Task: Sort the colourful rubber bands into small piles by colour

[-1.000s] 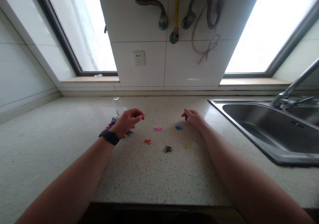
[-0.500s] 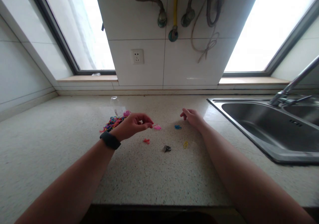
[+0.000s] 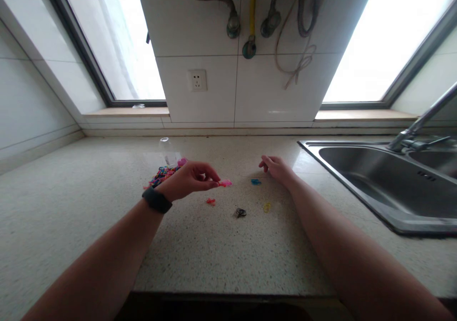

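My left hand [image 3: 193,178], with a dark band at its wrist, pinches a small red rubber band [image 3: 222,184] between thumb and forefinger. The band's free end reaches the pink rubber bands [image 3: 227,183] on the counter. Just to the right lie blue rubber bands [image 3: 255,182]. Nearer to me are small groups of red [image 3: 211,201], black [image 3: 240,212] and yellow rubber bands [image 3: 267,207]. My right hand [image 3: 274,165] rests on the counter beyond the blue group, fingers loosely curled in, with nothing visible in them.
Behind my left wrist is a mixed heap of colourful rubber bands [image 3: 162,174], partly hidden by the hand. A clear plastic cup [image 3: 166,150] stands behind it. At right, a steel sink [image 3: 357,192] with a faucet [image 3: 410,135] is set into the speckled counter [image 3: 214,259].
The red rubber band now shows plainly at my left fingertips, against the pink group. My left hand has barely shifted, and my right hand has stayed in place.
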A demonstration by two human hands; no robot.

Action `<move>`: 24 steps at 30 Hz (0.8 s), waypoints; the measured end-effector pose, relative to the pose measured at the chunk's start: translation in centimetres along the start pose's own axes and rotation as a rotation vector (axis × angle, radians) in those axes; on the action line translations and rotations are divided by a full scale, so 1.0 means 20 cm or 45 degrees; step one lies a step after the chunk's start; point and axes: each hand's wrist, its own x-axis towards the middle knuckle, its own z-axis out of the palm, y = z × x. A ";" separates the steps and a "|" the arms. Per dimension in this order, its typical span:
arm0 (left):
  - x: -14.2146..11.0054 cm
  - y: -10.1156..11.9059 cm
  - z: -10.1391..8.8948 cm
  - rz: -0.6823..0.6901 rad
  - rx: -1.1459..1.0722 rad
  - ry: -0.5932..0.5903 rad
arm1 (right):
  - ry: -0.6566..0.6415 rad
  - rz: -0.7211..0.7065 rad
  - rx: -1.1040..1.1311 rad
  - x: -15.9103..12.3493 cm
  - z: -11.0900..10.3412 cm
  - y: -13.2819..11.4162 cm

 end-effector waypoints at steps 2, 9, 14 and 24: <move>0.00 0.00 0.00 0.015 0.000 0.000 | 0.001 0.018 -0.010 0.00 0.00 0.00; 0.01 0.01 0.01 0.049 -0.043 -0.011 | -0.002 0.013 -0.051 -0.02 -0.01 -0.03; 0.00 0.01 0.01 0.053 -0.050 -0.009 | -0.022 0.032 -0.089 -0.02 -0.01 -0.05; 0.00 0.01 0.01 0.043 -0.048 -0.008 | -0.025 -0.005 -0.087 -0.02 -0.01 -0.03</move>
